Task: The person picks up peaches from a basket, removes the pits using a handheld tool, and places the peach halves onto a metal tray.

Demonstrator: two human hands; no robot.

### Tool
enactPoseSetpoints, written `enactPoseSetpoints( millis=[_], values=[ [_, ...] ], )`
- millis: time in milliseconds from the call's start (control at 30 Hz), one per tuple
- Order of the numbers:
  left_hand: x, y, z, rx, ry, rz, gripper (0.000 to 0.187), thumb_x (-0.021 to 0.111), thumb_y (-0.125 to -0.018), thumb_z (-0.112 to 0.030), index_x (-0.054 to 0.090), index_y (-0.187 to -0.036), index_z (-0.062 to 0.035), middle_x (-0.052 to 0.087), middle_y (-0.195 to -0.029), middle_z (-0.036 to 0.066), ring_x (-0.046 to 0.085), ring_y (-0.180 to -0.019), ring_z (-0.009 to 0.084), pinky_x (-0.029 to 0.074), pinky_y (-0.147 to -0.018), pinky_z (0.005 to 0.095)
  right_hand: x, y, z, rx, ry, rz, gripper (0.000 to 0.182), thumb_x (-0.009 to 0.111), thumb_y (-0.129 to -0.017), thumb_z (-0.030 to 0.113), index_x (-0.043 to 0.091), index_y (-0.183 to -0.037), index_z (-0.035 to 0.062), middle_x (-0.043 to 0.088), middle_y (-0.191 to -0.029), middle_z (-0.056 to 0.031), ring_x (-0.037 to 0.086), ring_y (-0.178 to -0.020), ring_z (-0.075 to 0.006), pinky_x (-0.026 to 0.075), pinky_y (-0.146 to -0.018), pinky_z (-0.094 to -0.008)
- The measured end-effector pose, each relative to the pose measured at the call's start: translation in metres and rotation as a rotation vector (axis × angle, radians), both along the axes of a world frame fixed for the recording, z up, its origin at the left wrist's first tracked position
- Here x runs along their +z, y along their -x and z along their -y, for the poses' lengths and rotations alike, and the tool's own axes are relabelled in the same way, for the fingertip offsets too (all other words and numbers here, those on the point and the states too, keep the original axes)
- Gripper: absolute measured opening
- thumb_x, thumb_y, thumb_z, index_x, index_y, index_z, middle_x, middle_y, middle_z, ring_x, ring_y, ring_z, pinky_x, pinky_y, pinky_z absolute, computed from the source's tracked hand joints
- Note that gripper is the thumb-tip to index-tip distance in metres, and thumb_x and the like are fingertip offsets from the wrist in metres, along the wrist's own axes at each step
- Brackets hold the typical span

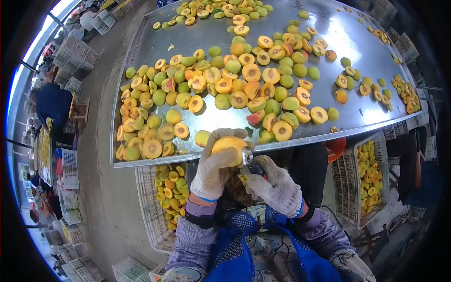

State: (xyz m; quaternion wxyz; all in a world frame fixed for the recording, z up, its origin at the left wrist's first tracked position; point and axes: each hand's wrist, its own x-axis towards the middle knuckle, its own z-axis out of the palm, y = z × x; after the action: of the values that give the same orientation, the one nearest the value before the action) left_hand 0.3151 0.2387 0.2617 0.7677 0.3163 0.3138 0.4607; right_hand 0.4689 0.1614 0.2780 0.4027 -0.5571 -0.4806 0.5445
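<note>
My left hand (213, 167), in a white knit glove, is closed around a yellow-orange peach half (229, 146) just below the table's near edge. My right hand (275, 185), also gloved, grips a small pitting tool (248, 157) whose metal tip touches the fruit's right side. Both hands are close together over my lap and blue apron (235, 254).
A large metal table (197, 33) holds several whole green peaches and cut halves (235, 89). A white crate of peach halves (167, 197) sits below on the left, another crate (369, 174) on the right. A person in blue (51, 105) sits far left among stacked crates.
</note>
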Motion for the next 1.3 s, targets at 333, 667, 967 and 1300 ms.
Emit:
enactPoseSetpoints(
  millis=[333, 667, 967, 1300],
  values=[
    [0.005, -0.016, 0.027, 0.171, -0.072, -0.032, 0.065, 0.041, -0.098, -0.057, 0.05, -0.125, 0.0007, 0.059, -0.115, 0.02, 0.063, -0.101, 0.032, 0.053, -0.09, 0.0406, 0.016, 0.002, 0.01, 0.03, -0.155, 0.494, 0.028, 0.071, -0.084, 0.02, 0.061, -0.107, 0.0073, 0.061, -0.074, -0.0102, 0.064, -0.059, -0.0269, 0.05, -0.052, -0.036],
    [0.013, -0.03, 0.047, 0.25, -0.102, -0.112, 0.065, 0.039, -0.099, -0.056, 0.051, -0.124, 0.0028, 0.062, -0.109, 0.02, 0.065, -0.097, 0.032, 0.054, -0.088, 0.0408, 0.013, -0.001, 0.021, 0.122, -0.144, 0.59, 0.038, 0.072, -0.077, 0.016, 0.062, -0.114, 0.0109, 0.061, -0.097, -0.0148, 0.065, -0.064, -0.0254, 0.053, -0.051, -0.0335],
    [0.031, -0.025, 0.042, 0.118, -0.267, -0.255, 0.061, 0.041, -0.101, -0.049, 0.051, -0.129, 0.0052, 0.062, -0.115, 0.016, 0.062, -0.104, 0.0224, 0.049, -0.093, 0.0346, -0.011, -0.008, 0.024, 0.277, -0.669, 0.7, 0.04, 0.066, -0.088, 0.028, 0.054, -0.117, 0.0045, 0.062, -0.063, -0.0136, 0.063, -0.057, -0.0347, 0.051, -0.052, -0.0411],
    [0.036, -0.021, 0.002, -0.338, -0.159, -0.531, 0.058, 0.035, -0.102, -0.046, 0.057, -0.115, 0.0057, 0.066, -0.089, 0.014, 0.068, -0.075, 0.0217, 0.056, -0.073, 0.0324, 0.013, -0.013, 0.015, 0.252, 0.294, -0.07, 0.037, 0.061, -0.092, 0.028, 0.053, -0.115, 0.0004, 0.056, -0.057, -0.0043, 0.056, -0.045, -0.0116, 0.042, -0.042, -0.0274]
  ],
)
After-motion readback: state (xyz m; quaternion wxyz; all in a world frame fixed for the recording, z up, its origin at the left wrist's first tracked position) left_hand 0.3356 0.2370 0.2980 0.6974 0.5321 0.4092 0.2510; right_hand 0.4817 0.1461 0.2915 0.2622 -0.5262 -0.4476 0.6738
